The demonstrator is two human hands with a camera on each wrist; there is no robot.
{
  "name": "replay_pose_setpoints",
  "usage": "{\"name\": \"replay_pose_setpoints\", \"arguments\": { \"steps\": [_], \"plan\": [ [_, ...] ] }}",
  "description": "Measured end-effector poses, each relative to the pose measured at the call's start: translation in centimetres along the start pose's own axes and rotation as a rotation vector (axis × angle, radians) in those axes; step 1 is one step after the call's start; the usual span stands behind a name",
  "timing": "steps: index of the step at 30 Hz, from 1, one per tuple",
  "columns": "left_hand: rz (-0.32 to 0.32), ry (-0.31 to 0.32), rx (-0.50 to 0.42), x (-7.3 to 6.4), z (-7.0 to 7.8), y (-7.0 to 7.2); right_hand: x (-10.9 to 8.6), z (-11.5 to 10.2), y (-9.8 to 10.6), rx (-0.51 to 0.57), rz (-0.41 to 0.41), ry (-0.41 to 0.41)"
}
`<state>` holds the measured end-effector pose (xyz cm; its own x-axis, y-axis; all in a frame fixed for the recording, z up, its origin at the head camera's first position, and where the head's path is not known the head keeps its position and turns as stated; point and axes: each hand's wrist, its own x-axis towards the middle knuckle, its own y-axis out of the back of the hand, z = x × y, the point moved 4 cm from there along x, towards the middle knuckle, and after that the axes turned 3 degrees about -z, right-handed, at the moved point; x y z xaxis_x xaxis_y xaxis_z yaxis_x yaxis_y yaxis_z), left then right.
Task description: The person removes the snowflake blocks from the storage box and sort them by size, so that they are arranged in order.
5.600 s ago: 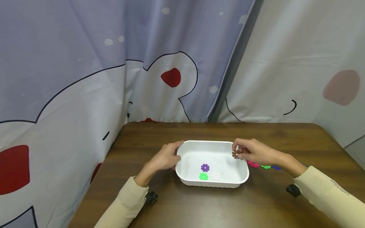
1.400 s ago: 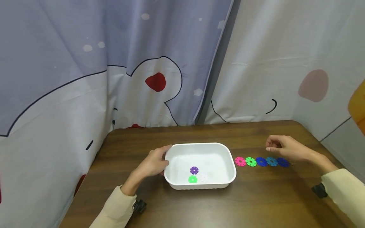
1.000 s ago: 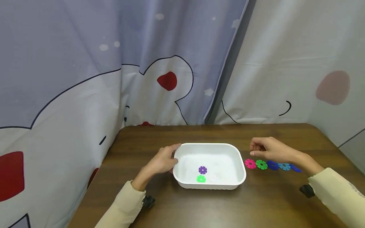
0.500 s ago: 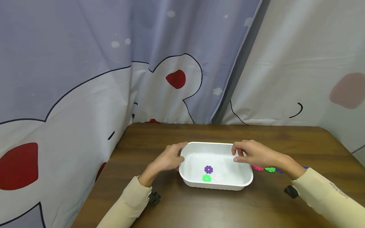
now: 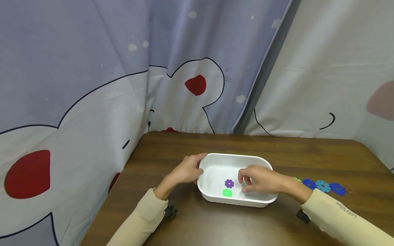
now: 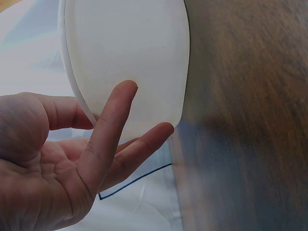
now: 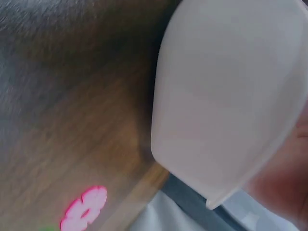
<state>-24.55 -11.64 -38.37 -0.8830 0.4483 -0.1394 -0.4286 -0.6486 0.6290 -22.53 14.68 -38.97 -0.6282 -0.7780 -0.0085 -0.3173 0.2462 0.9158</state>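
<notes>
A white plastic tray stands on the table. My left hand grips its left end, thumb over the rim and fingers against the outer wall. Inside the tray lie a purple snowflake disc and a green snowflake disc. A pale white disc beside them is hard to make out and partly hidden by my right hand. That hand reaches over the tray's right rim, thumb and fingers apart and loosely bent, with nothing seen between them.
Right of the tray a row of discs lies on the wooden table: dark blue, light blue, another blue and a faint brown one. A pink disc shows in the right wrist view. Patterned curtains hang behind.
The brown disc pinched earlier by my right hand has left it. That hand went right past the row, then came back left and down into the tray. My left hand keeps its grip.
</notes>
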Motion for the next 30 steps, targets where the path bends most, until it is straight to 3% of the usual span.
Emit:
{"name": "replay_pose_setpoints", "arguments": {
  "steps": [16,24,30],
  "plan": [
    [0.013,-0.010,0.003,0.0,-0.1,0.0,1.3,-0.4,-2.0,-0.072,-0.045,0.024],
    [0.017,-0.022,0.008,0.0,-0.1,0.0,1.6,-0.3,-1.9,-0.026,-0.084,-0.032],
    [0.027,-0.024,0.019,0.0,-0.1,0.0,1.4,-0.3,-1.7,0.051,-0.099,-0.028]
  ]
}}
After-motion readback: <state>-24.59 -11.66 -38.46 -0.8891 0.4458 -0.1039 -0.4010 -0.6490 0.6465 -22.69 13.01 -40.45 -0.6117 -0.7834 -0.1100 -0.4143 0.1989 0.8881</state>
